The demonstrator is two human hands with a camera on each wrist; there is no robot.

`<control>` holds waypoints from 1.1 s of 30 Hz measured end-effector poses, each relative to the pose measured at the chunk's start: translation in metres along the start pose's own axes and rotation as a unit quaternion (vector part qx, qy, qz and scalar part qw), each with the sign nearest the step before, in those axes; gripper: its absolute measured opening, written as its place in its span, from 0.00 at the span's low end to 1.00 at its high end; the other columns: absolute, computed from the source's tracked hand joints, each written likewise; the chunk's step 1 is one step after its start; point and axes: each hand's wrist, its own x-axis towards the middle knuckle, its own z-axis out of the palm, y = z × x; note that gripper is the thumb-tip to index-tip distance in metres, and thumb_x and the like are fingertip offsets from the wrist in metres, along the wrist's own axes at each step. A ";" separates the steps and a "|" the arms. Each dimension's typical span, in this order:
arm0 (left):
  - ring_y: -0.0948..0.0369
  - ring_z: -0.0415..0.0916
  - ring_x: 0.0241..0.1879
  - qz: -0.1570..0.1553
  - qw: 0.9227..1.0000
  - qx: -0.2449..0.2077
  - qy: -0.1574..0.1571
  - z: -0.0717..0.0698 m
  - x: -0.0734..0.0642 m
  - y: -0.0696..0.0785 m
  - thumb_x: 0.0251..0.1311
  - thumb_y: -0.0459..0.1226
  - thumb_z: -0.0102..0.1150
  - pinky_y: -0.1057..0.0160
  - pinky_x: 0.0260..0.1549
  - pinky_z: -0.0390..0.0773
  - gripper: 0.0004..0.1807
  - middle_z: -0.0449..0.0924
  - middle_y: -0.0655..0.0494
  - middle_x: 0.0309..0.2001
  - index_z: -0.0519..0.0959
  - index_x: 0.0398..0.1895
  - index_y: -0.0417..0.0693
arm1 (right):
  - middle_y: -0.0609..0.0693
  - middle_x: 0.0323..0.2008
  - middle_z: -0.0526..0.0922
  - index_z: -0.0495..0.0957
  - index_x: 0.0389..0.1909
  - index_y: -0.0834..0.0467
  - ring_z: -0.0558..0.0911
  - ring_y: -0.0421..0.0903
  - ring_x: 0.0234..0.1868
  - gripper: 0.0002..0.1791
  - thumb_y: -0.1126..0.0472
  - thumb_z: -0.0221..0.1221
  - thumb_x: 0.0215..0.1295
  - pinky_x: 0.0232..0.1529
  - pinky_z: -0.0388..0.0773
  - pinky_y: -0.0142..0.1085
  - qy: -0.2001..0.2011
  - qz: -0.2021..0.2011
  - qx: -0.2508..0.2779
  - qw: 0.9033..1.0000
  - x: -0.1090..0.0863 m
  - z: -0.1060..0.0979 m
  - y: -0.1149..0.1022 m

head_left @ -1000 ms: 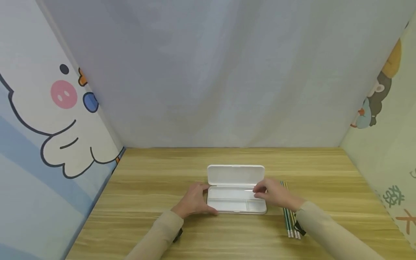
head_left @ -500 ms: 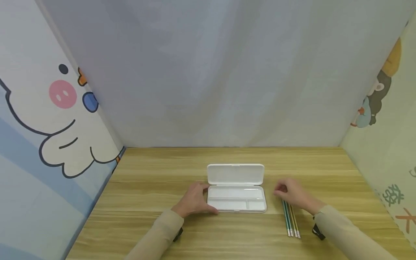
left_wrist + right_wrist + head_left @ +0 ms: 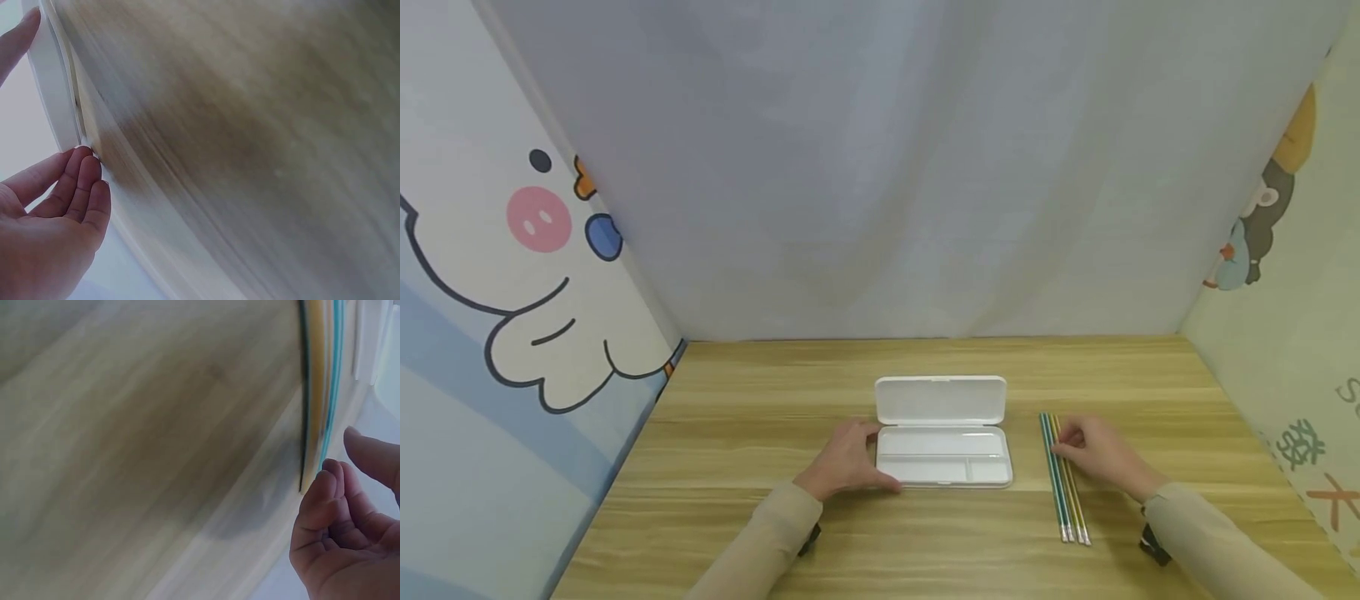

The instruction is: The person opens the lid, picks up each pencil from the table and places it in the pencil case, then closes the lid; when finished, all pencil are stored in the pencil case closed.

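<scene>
A white pencil case (image 3: 923, 471) lies on the table with its lid (image 3: 940, 400) raised at the back. Its tray has a long rear compartment and two front ones, with no pencils in them. My left hand (image 3: 846, 460) holds the case's left end, thumb at the front edge and fingers at the rear corner. To the right of the case lie several pencils (image 3: 1057, 483), green and yellow, side by side with their eraser ends toward me. Over their far part hovers my right hand (image 3: 1097, 450), fingers bent. In the right wrist view its thumb (image 3: 370, 453) stands apart from the fingertips.
The wood-grain table (image 3: 760, 379) ends at a grey curtain (image 3: 880, 167) behind. Cartoon-printed walls (image 3: 482, 333) flank it left and right. A dark wrist device (image 3: 1153, 546) sits under the right sleeve.
My right hand has moved away from the case's rear compartment, right and over to the pencils. The left hand stays at the case's left end.
</scene>
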 end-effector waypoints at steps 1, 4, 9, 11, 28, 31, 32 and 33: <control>0.59 0.73 0.41 0.000 1.000 0.001 0.000 0.000 0.000 0.000 0.25 0.62 0.78 0.58 0.43 0.72 0.44 0.80 0.59 0.40 0.81 0.49 0.47 | 0.49 0.28 0.78 0.78 0.31 0.62 0.78 0.45 0.31 0.06 0.65 0.65 0.58 0.34 0.77 0.40 0.002 0.003 -0.001 1.000 -0.001 0.000 0.002; 0.59 0.73 0.40 0.001 1.000 0.000 -0.001 0.000 0.001 -0.001 0.25 0.62 0.78 0.59 0.42 0.72 0.44 0.80 0.60 0.39 0.81 0.48 0.47 | 0.49 0.28 0.79 0.78 0.31 0.63 0.78 0.46 0.31 0.06 0.65 0.65 0.57 0.34 0.77 0.42 0.004 0.013 0.001 1.000 -0.004 -0.002 0.006; 0.59 0.73 0.38 0.006 1.000 -0.008 -0.002 -0.001 0.001 -0.001 0.25 0.60 0.79 0.60 0.39 0.72 0.41 0.79 0.60 0.37 0.81 0.46 0.48 | 0.49 0.28 0.79 0.79 0.31 0.63 0.78 0.46 0.31 0.08 0.63 0.66 0.56 0.34 0.77 0.42 -0.003 0.032 0.005 0.999 -0.008 -0.003 0.012; 0.59 0.73 0.38 0.008 1.000 -0.007 -0.001 -0.001 0.001 -0.001 0.26 0.59 0.79 0.60 0.39 0.71 0.41 0.80 0.60 0.37 0.81 0.46 0.47 | 0.49 0.28 0.79 0.79 0.30 0.63 0.78 0.46 0.30 0.09 0.62 0.67 0.56 0.33 0.77 0.41 -0.005 0.035 0.003 0.999 -0.010 -0.003 0.013; 0.60 0.72 0.40 0.001 1.000 0.005 -0.002 0.000 0.001 -0.004 0.26 0.61 0.78 0.59 0.42 0.72 0.43 0.79 0.60 0.40 0.81 0.48 0.48 | 0.49 0.27 0.78 0.78 0.28 0.63 0.77 0.46 0.30 0.08 0.64 0.67 0.53 0.31 0.76 0.38 -0.013 0.046 -0.001 0.999 -0.012 -0.002 0.014; 0.59 0.72 0.39 0.004 1.000 0.000 0.000 -0.001 0.001 -0.002 0.26 0.60 0.78 0.59 0.40 0.71 0.42 0.80 0.59 0.38 0.81 0.47 0.47 | 0.50 0.27 0.79 0.78 0.28 0.65 0.77 0.47 0.29 0.08 0.65 0.66 0.52 0.30 0.77 0.40 -0.010 0.056 -0.012 0.998 -0.013 -0.002 0.013; 0.59 0.72 0.38 0.005 1.000 -0.003 -0.001 -0.001 0.001 -0.001 0.26 0.60 0.79 0.59 0.40 0.71 0.41 0.79 0.59 0.38 0.81 0.46 0.47 | 0.51 0.26 0.79 0.78 0.27 0.65 0.77 0.47 0.28 0.08 0.65 0.66 0.52 0.30 0.77 0.40 -0.010 0.060 -0.017 0.998 -0.013 -0.003 0.012; 0.59 0.72 0.38 0.004 1.000 -0.005 -0.001 -0.001 0.001 -0.001 0.26 0.59 0.79 0.59 0.39 0.71 0.41 0.79 0.59 0.38 0.81 0.46 0.47 | 0.51 0.26 0.79 0.78 0.26 0.65 0.77 0.47 0.27 0.07 0.65 0.65 0.51 0.29 0.77 0.40 -0.010 0.068 -0.022 0.997 -0.014 -0.003 0.011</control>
